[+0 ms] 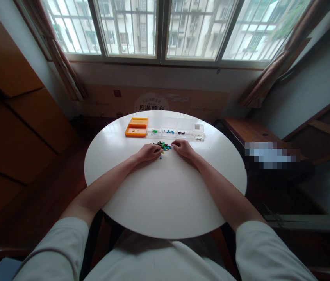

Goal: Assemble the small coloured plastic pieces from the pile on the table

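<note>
A small pile of tiny coloured pieces [164, 146], green, blue, brown and yellow, lies on the white round table [165, 195]. My left hand [149, 152] rests at the pile's left edge, its fingers curled together against the pieces. On the other side, my right hand [182, 147] is closed in a pinch with the fingertips at the pile's right edge. Whatever either hand may hold is too small to make out. Just beyond the pile stands a clear compartment box [174, 136], with green, blue and dark pieces sorted into separate compartments.
An orange tray [136, 134] with a few small bits in it adjoins the clear box on the left. Behind the table, a printed cardboard panel [194, 102] leans under the window. A wooden bench [249, 132] stands to the right.
</note>
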Demonstrator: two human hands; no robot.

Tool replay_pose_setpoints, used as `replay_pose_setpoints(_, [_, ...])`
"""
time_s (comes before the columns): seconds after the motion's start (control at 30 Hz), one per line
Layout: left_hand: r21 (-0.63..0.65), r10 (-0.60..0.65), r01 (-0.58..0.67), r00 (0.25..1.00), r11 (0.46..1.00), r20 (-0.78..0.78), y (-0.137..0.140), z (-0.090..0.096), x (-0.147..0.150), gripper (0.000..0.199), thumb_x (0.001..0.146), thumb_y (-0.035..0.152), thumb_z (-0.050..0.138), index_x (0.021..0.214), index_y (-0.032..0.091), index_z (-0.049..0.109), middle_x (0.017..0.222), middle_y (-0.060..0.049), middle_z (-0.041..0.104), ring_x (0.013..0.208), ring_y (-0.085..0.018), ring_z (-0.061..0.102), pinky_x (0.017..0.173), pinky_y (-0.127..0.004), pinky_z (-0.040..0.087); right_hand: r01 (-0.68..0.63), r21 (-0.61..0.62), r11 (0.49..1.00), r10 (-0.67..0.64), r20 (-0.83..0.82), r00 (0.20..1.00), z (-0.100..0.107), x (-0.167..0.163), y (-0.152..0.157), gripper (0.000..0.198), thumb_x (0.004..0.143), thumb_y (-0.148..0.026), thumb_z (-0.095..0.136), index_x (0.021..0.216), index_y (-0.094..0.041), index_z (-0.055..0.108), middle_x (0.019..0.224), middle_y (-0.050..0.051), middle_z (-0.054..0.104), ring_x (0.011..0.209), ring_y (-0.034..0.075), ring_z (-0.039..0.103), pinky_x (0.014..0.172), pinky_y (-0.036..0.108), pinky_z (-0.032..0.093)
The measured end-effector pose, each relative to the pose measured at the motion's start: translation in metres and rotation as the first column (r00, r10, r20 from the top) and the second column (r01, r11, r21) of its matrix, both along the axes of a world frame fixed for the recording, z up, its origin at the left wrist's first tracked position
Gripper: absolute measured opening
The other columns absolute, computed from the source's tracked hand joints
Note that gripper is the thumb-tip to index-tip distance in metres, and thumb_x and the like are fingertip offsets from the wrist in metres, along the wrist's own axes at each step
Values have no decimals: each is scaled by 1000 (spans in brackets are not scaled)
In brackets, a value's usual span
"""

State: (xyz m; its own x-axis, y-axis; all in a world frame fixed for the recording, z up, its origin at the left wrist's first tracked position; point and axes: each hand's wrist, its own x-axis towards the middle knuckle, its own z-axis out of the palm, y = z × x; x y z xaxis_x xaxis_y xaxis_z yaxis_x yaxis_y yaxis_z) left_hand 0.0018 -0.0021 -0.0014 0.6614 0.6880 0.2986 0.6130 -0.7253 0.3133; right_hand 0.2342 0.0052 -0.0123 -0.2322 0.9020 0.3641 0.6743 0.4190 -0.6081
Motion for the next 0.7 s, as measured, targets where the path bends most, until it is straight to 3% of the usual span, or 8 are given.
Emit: replay_pose_setpoints(0.7, [-2, -8, 8, 1000, 1000, -13, 0, 2, 1, 40, 89, 42, 40, 67, 17, 61, 61, -2, 59, 54, -11, 44, 55, -24, 24, -42, -36, 998, 41, -29, 999, 1, 1, -2, 22, 72, -31, 61, 80, -13, 70, 70, 4, 65, 60, 10, 51, 57, 22, 40])
